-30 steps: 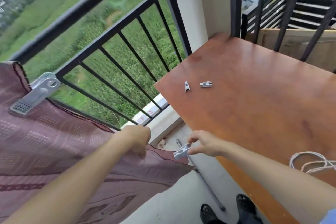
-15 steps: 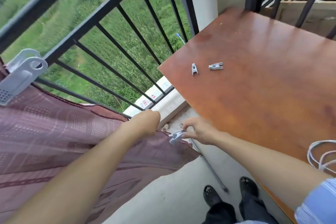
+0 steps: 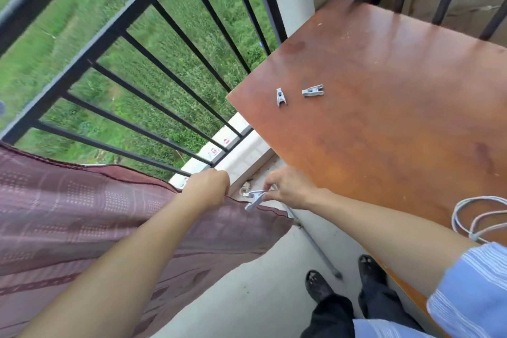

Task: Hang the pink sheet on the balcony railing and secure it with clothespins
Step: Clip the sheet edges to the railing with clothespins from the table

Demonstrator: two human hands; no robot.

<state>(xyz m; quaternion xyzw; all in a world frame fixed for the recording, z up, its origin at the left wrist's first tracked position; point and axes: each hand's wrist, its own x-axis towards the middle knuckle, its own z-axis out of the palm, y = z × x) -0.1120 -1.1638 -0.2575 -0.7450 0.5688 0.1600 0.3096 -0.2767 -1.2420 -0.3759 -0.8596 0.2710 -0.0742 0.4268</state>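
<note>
Pink sheet [image 3: 82, 214] drapes across the lower left, its dark hem running down from the railing [image 3: 109, 35] towards the floor. My left grip [image 3: 211, 186] is closed over the hem, bunching the cloth just in front of the white ledge [image 3: 247, 153] at the railing's foot. My right grip [image 3: 290, 189], close beside it, pinches a grey clothespin [image 3: 254, 199] between thumb and fingers; the pin's tip lies at the hem, and I cannot tell whether it bites the cloth. Brown tabletop [image 3: 384, 145] to the right carries two spare pins, one [image 3: 281, 96] near its left edge and another [image 3: 313, 90] just beside it. Pale coiled cord [image 3: 477, 217] lies at the tabletop's near edge.
</note>
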